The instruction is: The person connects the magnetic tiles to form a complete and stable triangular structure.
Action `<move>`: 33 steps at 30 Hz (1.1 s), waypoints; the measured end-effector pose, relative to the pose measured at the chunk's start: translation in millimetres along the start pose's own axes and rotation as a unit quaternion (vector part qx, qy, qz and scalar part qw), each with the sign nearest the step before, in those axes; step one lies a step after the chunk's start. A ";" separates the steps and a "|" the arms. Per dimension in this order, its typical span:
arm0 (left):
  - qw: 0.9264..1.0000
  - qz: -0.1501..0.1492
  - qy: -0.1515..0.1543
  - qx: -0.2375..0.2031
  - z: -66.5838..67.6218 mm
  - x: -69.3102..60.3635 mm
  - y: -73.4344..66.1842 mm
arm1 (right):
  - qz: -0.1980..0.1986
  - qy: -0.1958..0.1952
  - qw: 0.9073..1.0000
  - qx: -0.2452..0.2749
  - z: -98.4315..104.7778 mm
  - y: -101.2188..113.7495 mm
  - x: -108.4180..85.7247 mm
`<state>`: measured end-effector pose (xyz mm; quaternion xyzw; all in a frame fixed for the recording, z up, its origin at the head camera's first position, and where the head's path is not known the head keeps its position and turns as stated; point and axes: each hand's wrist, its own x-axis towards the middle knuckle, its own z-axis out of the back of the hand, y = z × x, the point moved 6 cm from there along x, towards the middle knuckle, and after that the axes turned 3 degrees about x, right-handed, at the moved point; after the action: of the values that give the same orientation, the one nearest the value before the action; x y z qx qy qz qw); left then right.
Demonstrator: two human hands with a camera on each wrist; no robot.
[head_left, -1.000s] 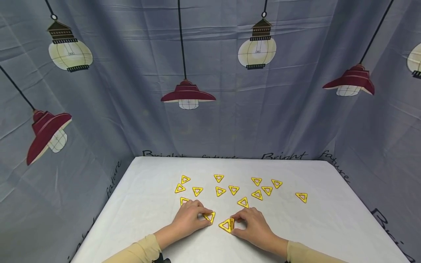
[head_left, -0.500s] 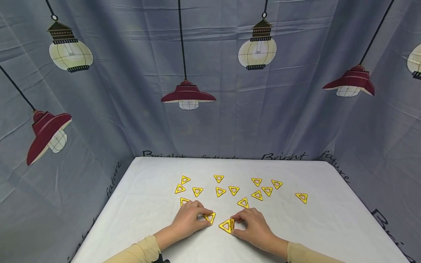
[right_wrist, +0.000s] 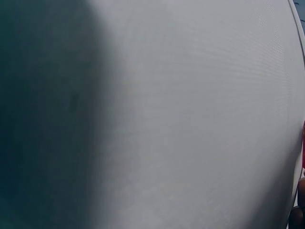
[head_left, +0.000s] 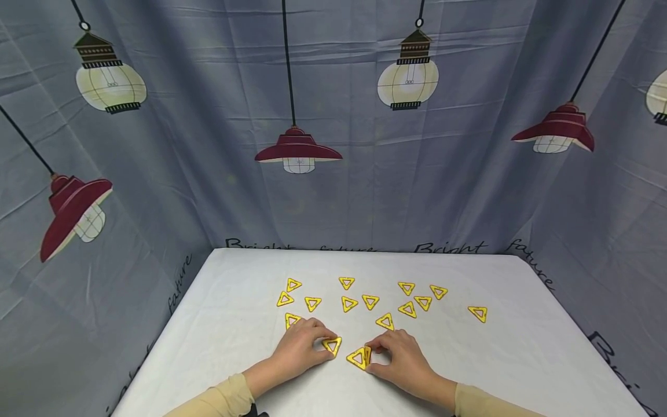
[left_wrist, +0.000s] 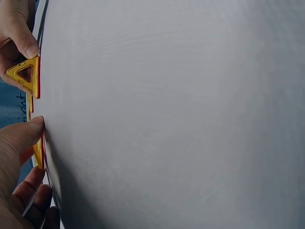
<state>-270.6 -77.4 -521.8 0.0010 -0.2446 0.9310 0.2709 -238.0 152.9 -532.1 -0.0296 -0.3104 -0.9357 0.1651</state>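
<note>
My left hand (head_left: 299, 344) pinches a yellow triangular magnetic-looking tile (head_left: 337, 346) between thumb and fingers, low at the white tabletop. Just to its right, my right hand (head_left: 403, 356) grips a narrow, edge-on yellow tile (head_left: 367, 355) by its sides. Against that tile leans or stands another yellow triangle (head_left: 363, 357), its open centre facing the head camera. A small gap parts the two hands' pieces. In the left wrist view, the right hand's triangle (left_wrist: 35, 88) is raised off the table. Fingertips (right_wrist: 296, 217) barely show in the right wrist view.
Several more yellow triangles lie scattered farther back on the white table (head_left: 250, 347), among them one behind the left hand (head_left: 290, 318), one behind the right hand (head_left: 385, 321), and one far right (head_left: 477, 313). A grey-blue curtain (head_left: 333, 208) printed with lamps surrounds the table.
</note>
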 end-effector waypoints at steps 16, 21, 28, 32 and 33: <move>1.000 -0.022 -0.014 0.003 0.9 -1.9 -4.2 | 0.006 -0.003 1.000 -0.001 0.4 -0.8 0.0; 0.997 0.013 0.009 -0.072 -1.6 0.8 -0.4 | -0.002 0.008 1.000 -0.011 0.5 0.9 2.6; 0.991 0.027 0.023 -0.131 -1.5 3.3 -1.8 | 0.014 0.010 1.000 -0.022 1.5 5.3 4.8; 0.989 0.030 0.031 -0.140 -0.9 3.8 -3.9 | 0.029 0.009 0.999 -0.033 1.5 7.3 6.4; 0.989 0.029 0.033 -0.141 -0.9 3.9 -4.6 | 0.029 0.011 0.999 -0.036 1.2 7.6 7.0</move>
<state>-271.5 -71.6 -520.0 -0.0749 -0.3646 0.8942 0.2489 -242.2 145.9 -525.6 -0.0341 -0.2739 -0.9412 0.1947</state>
